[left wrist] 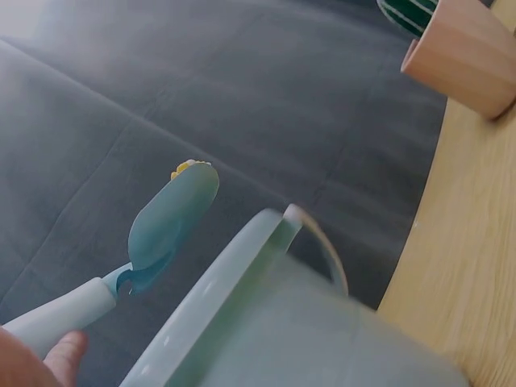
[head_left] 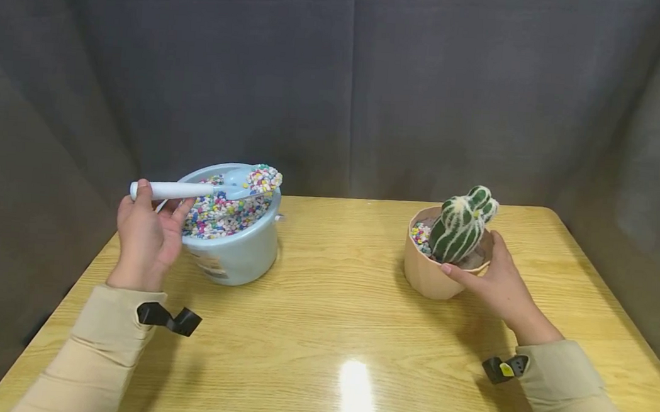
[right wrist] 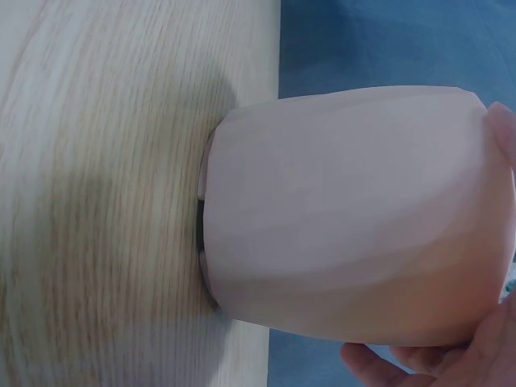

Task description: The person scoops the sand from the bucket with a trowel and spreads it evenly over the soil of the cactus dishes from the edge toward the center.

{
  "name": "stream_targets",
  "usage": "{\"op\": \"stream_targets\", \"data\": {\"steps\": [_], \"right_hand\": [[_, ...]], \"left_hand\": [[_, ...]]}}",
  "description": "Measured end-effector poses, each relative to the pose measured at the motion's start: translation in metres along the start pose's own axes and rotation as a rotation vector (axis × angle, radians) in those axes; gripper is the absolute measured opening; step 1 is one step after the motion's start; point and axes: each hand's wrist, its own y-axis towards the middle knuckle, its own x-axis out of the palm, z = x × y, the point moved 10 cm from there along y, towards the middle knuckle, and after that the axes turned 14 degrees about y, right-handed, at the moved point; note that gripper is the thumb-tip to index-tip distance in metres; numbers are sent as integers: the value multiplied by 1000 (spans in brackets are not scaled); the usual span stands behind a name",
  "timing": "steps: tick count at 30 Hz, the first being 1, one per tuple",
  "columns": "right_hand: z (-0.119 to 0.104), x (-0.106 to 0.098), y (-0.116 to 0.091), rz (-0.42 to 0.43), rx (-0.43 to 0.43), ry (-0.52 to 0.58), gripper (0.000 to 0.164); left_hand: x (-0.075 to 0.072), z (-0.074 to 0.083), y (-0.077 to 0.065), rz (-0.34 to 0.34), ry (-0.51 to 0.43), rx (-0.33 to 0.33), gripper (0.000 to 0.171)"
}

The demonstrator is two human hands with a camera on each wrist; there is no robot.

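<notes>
My left hand (head_left: 149, 233) grips the white handle of a small light-blue scoop (head_left: 234, 189), held level over a blue bucket. Multicoloured pebbles (head_left: 264, 179) are heaped on the scoop's blade. More such pebbles fill the bucket (head_left: 242, 257) below. In the left wrist view the scoop (left wrist: 173, 218) appears from its underside, above the bucket's rim. At the right, my right hand (head_left: 501, 286) holds the rim of a peach flower pot (head_left: 430, 278), thumb at the front and fingers at the far side. A green cactus (head_left: 457, 233) with white stripes leans in the pot, some coloured pebbles beside it.
Both containers stand on a wooden table (head_left: 324, 306), bucket left and pot right, with a stretch of tabletop between them. Dark grey cloth (head_left: 348, 94) hangs behind the table and along both sides. The bucket's handle (left wrist: 322, 246) arcs beside its rim.
</notes>
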Motion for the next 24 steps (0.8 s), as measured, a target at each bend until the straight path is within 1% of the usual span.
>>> {"op": "stream_targets", "data": {"steps": [7, 10, 16, 20, 24], "right_hand": [[-1, 3, 1, 8, -2, -16, 106], [-3, 3, 2, 16, -3, -26, 107], [-6, 8, 4, 8, 24, -35, 108], [-5, 12, 5, 4, 39, -38, 109], [-5, 15, 6, 7, 33, -31, 109]], "left_hand": [[18, -10, -6, -37, 31, -19, 26], [29, -13, -11, -66, 38, -2, 23], [52, -21, -22, -141, 122, 57, 21], [65, -32, -27, -164, 145, 47, 18], [75, -43, -29, -183, 164, 51, 15]]}}
